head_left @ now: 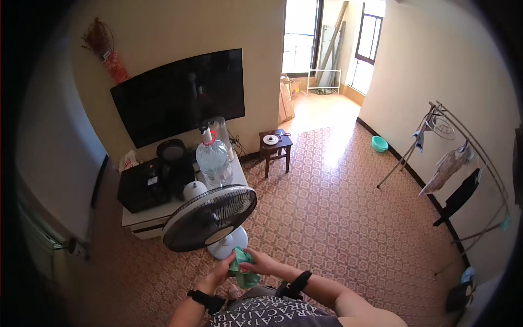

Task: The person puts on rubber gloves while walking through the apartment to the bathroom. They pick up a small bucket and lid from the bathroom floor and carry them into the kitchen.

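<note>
A crumpled piece of thin light-green material (248, 279) hangs in front of my body, between both hands. Whether it is cloth or a plastic bag I cannot tell. My left hand (221, 271) grips its left side, and my right hand (263, 264) has its fingers closed on the upper right part. The lower end dangles below my fingers. Just beyond my hands stands a white pedestal fan (211, 218) with a dark round grille, its white base (229, 244) on the floor near the green material.
A low white cabinet (148, 219) bears a black speaker box (143, 188) and a large water bottle (213, 158) with a pump. Behind it hangs a TV (182, 95). Further off are a wooden stool (276, 146), a green basin (379, 144) and a drying rack (479, 147) with clothes.
</note>
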Motion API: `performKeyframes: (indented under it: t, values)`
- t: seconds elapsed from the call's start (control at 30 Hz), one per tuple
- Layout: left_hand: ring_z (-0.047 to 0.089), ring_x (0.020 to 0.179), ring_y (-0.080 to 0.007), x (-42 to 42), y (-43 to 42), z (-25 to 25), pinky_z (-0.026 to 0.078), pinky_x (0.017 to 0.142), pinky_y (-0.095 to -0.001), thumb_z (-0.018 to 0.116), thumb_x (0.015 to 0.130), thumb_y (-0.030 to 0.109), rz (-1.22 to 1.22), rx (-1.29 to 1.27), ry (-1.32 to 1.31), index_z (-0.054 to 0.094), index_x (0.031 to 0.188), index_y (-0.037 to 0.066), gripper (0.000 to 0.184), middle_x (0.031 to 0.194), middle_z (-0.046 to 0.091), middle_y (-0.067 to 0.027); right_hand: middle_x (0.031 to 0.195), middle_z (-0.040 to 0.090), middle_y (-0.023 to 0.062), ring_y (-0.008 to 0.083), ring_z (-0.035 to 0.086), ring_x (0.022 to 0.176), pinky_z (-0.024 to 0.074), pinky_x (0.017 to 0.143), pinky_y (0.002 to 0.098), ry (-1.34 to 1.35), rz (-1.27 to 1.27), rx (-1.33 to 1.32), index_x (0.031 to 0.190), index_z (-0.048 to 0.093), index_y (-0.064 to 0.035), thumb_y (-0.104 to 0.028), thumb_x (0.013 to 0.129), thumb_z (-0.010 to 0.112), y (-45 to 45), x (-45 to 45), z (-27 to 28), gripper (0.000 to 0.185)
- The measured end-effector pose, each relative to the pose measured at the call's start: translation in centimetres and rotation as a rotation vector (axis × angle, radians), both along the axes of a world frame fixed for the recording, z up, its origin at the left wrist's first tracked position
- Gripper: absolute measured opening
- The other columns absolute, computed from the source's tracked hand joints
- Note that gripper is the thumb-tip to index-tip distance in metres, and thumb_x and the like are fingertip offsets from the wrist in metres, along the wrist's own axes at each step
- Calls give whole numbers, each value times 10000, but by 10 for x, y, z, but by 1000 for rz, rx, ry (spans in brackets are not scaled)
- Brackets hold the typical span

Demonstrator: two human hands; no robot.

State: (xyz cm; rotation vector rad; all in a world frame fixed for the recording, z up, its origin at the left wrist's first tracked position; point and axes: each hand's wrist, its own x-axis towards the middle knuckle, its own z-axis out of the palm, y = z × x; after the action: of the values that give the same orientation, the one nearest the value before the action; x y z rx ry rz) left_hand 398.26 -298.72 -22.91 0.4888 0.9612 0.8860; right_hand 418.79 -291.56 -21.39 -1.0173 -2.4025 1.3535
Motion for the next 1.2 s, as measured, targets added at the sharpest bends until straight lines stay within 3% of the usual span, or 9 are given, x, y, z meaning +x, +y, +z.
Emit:
performKeyframes:
  t: [0.13,0.3,0.47,0.83,0.97,1.0,1.1,1.13,1.2]
  values:
    - [634,1052,-164,-29,19,-29,519,888,-340,468,1036,290,149,7,7,551,1310,61,367,1192,638,-50,944,703,6,112,650,754,530,636,297,252,-243,-237,1263,591,-51,-321,958,643,27,4,-29,411]
    - [613,1018,-130,-27,29,-28,504,888,-289,543,787,-44,29,324,403,648,1240,36,472,1093,670,-33,924,672,53,131,649,756,528,581,291,329,-451,-438,1241,529,-46,-273,982,609,48,1,-25,354]
    - [618,828,-105,-1,32,32,496,715,-255,568,987,304,-21,29,97,697,1070,45,301,960,677,-11,980,663,81,135,644,828,532,694,284,473,-379,-382,1226,508,-33,-200,985,598,41,-20,-57,307]
    - [681,852,-114,-37,30,-5,538,764,-252,613,965,184,231,121,163,683,1099,10,230,984,713,-45,937,686,68,134,659,791,548,644,261,400,-374,-553,1094,622,-3,-199,941,677,45,1,19,255]
    - [689,931,-192,-40,19,25,559,860,-330,535,969,199,305,50,-119,640,1133,-11,286,1073,697,-106,1236,609,119,167,592,1084,517,908,332,381,-193,-593,1335,491,-30,-282,974,633,32,39,8,462]
    - [685,955,-228,-49,16,6,556,896,-357,526,950,243,321,-30,-138,608,1169,-26,357,1112,681,-137,1434,467,164,235,444,1322,384,1095,403,289,-70,-707,1473,362,-54,-328,991,601,21,49,20,604]
    - [687,948,-246,-49,11,14,569,867,-368,561,914,270,328,-92,-287,590,1181,-40,410,1097,681,-152,1566,269,185,291,202,1480,191,1204,423,78,444,-598,1549,243,-80,-491,1024,451,-36,77,-12,698]
    - [690,935,-268,-52,9,4,582,831,-388,555,889,294,352,-54,-259,592,1174,-46,445,1056,690,-165,1567,274,175,270,210,1479,196,1203,402,178,266,-939,1546,262,-95,-454,1054,390,-64,84,-7,623]
    - [689,920,-274,-47,8,32,586,815,-394,541,888,299,300,-55,-291,595,1172,-42,448,1035,694,-165,1459,422,128,230,360,1384,276,1149,357,242,79,-846,1465,412,-87,-395,1066,395,-81,88,-12,504]
